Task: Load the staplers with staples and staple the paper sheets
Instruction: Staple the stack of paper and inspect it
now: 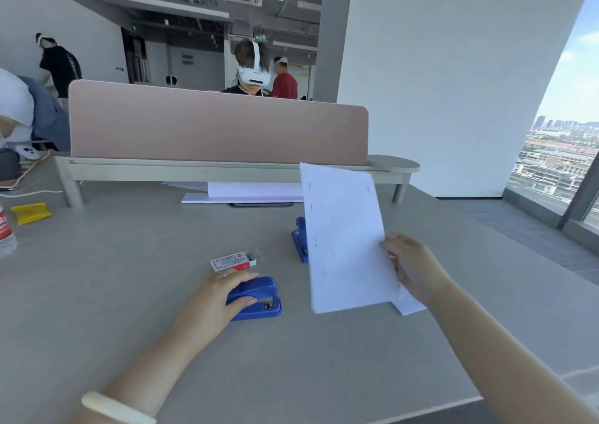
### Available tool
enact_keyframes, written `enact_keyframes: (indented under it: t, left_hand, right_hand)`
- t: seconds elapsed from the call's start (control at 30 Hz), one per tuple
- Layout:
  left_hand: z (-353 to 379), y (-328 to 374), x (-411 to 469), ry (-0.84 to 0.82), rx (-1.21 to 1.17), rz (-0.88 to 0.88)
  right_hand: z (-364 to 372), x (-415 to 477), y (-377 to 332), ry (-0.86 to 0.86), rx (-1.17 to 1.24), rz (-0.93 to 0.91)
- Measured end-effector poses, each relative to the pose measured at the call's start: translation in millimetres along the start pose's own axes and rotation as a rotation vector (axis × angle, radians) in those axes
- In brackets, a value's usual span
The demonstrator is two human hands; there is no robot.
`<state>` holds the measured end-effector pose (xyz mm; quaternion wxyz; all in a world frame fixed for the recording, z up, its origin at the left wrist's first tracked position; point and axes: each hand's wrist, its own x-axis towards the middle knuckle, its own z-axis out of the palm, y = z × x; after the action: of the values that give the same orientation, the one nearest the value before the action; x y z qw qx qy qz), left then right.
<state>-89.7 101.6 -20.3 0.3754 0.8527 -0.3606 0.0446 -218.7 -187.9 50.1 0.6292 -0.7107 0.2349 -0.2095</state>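
The grey table point(129, 352) fills the view, with a pink divider point(217, 128) across its 12 o'clock edge and a flat paper stack point(246, 193) just below it. The right forearm comes in from 5 o'clock, wrist bent inward. The right hand point(415, 268) pinches the stapled paper sheets point(343, 239) at their right edge, thumb on the front, and holds them lifted and tilted off the table. The left forearm reaches up from 7 o'clock. The left hand point(223, 294) lies palm down on the near stapler point(259, 303), fingers curved over its top and thumb along its near side. At 1 o'clock from it, 1 more blue stapler point(299, 239) shows, half hidden by the sheets. The open staple box point(233, 260) lies at 12 o'clock, just beyond the left fingers.
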Motion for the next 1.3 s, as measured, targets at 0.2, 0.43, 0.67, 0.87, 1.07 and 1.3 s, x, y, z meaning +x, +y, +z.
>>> enact_keyframes:
  t: [0.2,0.43,0.67,0.87,1.07,1.3]
  left_hand:
    - [-6,1,-17,0.011,-0.008,-0.021]
    - [-7,1,-18,0.025,-0.018,-0.004]
    - [-3,8,-14,0.041,0.015,-0.019]
    - [0,10,-12,0.032,0.030,-0.002]
    - [0,8,-11,-0.016,0.041,0.001]
    - [-4,20,6,0.016,-0.048,-0.060]
  right_hand:
    - [44,-10,55,-0.047,-0.270,0.146]
    - [48,-23,52,-0.122,-0.308,0.158]
    - [45,-24,48,-0.271,-0.193,0.233]
    - [54,-21,49,-0.251,-0.277,0.203]
    - [55,-23,49,-0.236,-0.289,0.185]
    - [55,-21,47,-0.180,-0.373,0.135]
